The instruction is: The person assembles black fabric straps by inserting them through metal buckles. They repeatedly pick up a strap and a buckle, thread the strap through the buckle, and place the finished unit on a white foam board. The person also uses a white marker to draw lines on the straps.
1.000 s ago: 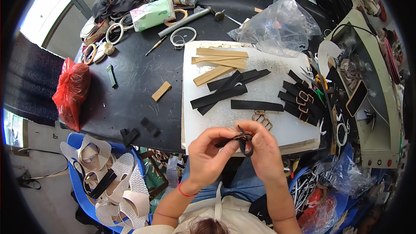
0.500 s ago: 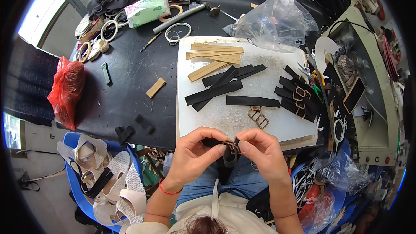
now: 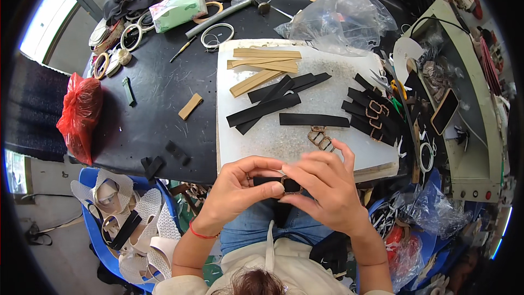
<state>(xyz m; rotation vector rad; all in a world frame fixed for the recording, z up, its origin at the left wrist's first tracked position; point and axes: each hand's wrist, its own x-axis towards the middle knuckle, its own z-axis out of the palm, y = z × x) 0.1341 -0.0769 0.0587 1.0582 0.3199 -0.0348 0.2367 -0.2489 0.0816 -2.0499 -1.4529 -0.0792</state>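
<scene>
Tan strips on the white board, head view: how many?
4, maybe more. Three tan strips are stacked flat at the white board's top edge, and one lies angled below them. A short tan piece sits off-board on the black table. The stack may hide more.

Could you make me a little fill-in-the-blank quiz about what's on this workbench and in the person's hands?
1. Both hands, the left hand and the right hand, pinch a black strap with a metal ____ on it.
2. The bag at the table's left edge is ____.
3. The tan strips lie on a ____ board.
4. The clear plastic bag lies ____ the board.

Missing words: buckle; red; white; beyond
</scene>
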